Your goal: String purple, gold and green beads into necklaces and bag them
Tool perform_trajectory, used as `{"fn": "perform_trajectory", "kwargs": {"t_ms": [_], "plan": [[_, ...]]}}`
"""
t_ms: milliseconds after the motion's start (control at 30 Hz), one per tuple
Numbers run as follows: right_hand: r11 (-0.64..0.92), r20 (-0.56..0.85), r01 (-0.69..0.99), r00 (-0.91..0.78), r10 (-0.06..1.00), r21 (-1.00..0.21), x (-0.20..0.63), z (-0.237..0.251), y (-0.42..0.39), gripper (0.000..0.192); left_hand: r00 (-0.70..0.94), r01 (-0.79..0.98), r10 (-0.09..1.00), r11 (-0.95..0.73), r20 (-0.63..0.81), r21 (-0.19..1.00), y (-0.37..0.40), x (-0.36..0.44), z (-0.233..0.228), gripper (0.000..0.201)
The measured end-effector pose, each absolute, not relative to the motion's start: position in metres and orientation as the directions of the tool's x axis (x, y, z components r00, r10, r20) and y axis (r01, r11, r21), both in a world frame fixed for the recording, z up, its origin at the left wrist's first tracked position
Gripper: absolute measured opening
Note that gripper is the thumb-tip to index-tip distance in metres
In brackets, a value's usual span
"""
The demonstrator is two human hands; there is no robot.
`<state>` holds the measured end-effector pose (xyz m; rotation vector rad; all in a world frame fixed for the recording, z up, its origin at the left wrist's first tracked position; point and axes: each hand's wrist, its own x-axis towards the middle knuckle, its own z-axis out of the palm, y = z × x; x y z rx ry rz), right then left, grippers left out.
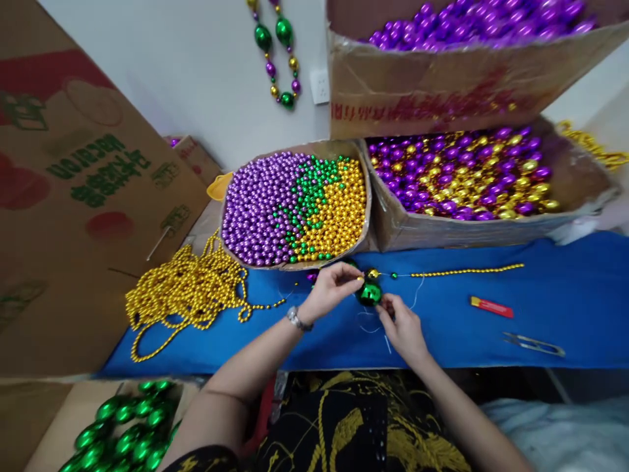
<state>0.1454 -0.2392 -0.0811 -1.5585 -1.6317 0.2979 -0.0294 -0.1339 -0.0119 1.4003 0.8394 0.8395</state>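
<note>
Head view: stringing step judged in hand. Left hand pinched on thread beside small gold bead; right hand gripping large green bead from below, over blue cloth. Strung gold strand lying rightward from beads. Next move likely: thread fed through green bead, kept taut. Box of mixed beads just behind; lighter and snips well apart, right.
</note>
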Motion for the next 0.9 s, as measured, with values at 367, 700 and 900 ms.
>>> {"fn": "perform_trajectory", "kwargs": {"t_ms": [367,700,900], "plan": [[0.308,0.490,0.670,0.096,0.866,-0.676,0.163,-0.048,-0.222,0.030,0.646,0.094,0.656,-0.576,0.391,0.812,-0.127,0.005,0.046,0.012],[0.267,0.354,0.369,0.192,0.915,-0.890,0.167,-0.056,-0.215,0.022,0.860,0.301,0.438,-0.850,0.262,0.433,-0.003,0.126,0.113,0.024],[0.216,0.318,0.377,0.234,0.919,-0.901,0.166,-0.057,-0.215,0.024,0.842,0.514,0.512,-0.857,-0.171,-0.033,0.052,0.204,0.087,0.032]]}}
